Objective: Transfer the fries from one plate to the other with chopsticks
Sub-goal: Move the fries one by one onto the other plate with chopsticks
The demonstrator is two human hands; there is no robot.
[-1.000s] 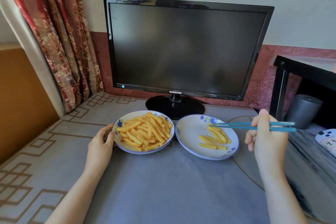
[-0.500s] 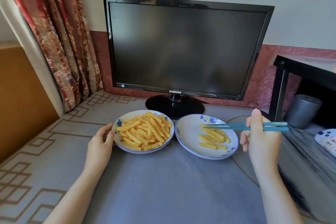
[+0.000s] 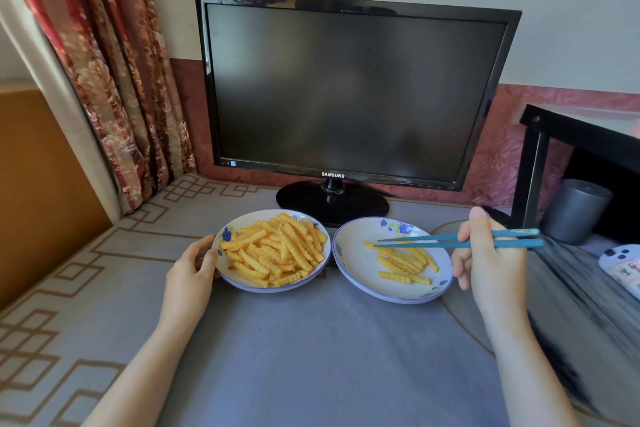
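Two white plates with blue flowers sit side by side on the grey cloth. The left plate [image 3: 242, 284] holds a heap of crinkle-cut fries [image 3: 277, 248]. Several fries [image 3: 403, 262] lie on the right plate [image 3: 353, 267]. My left hand [image 3: 188, 270] rests against the left plate's rim. My right hand [image 3: 488, 256] grips a pair of teal chopsticks [image 3: 436, 241], which point left over the right plate. Their tips hover just above the fries there, with nothing pinched between them.
A black monitor [image 3: 346, 90] on a round stand [image 3: 332, 201] rises right behind the plates. A patterned curtain [image 3: 104, 62] hangs at the left. At the right stand a black shelf [image 3: 571, 135], a grey cylinder [image 3: 575, 210] and a white patterned object [image 3: 623, 265].
My right hand has moved left with the chopsticks, so their tips now reach farther across the right plate. The left hand has stayed at the left plate.
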